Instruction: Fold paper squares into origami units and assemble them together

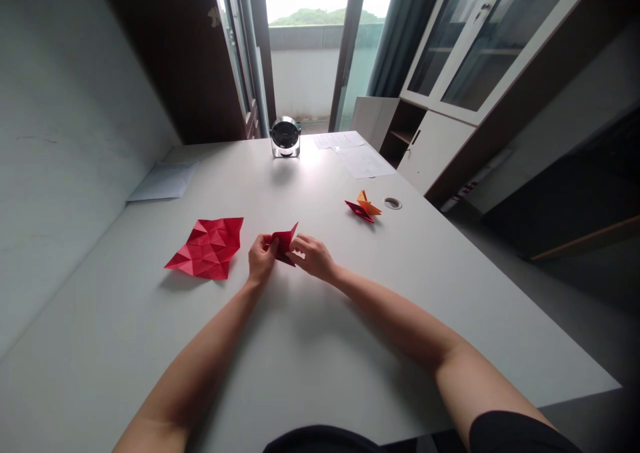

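At centre frame, the left hand (261, 258) clamps folded red paper (283, 242), seemingly steadying it for the right hand (316, 257), whose fingers stand apart.

It resembles an office; desk (425, 260), papers (365, 162), glazed cabinet (480, 53).

From far away, I see the left hand (262, 260) pinch a small folded red paper (283, 243) over the smooth white tabletop (115, 346). The right hand (316, 257) is at its other side. A bumpy red paper sheet (207, 248) lies to the left.
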A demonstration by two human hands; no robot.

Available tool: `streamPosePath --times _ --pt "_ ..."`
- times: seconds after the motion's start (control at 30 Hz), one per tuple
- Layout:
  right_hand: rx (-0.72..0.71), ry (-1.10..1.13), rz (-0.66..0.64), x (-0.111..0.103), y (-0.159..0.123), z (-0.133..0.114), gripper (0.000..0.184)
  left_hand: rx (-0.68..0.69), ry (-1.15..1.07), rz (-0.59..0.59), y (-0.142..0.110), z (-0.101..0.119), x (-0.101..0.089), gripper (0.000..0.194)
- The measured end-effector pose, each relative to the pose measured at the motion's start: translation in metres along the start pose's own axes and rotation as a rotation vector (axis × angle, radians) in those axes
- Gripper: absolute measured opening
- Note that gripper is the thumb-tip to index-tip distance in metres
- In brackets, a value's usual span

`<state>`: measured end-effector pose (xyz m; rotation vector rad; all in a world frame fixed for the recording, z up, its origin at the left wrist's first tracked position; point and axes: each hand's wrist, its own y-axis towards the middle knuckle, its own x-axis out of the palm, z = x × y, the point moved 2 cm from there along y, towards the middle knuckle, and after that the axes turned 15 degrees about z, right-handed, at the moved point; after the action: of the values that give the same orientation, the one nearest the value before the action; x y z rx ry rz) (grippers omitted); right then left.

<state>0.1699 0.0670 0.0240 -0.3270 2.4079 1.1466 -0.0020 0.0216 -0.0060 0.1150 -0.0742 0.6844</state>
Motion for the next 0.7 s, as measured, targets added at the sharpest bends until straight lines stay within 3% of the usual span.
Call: streamPosePath --times 0.3,0.5,0.7 --pt "0.078 0.045 0.006 0.003 -0.001 0.005 0.01 0.087 0.03 -0.009 -0.001 0.005 0.002 0.04" --pt "0.239 0.312 0.008 0.009 0.0 0.015 0.015 0.076 -0.023 -0.073 -0.001 0.008 0.003 0.041" --pt "0.33 0.333 0.042 0.014 -0.002 0.026 0.019 0.027 -0.08 -0.14 0.001 0.004 0.005 0.043"
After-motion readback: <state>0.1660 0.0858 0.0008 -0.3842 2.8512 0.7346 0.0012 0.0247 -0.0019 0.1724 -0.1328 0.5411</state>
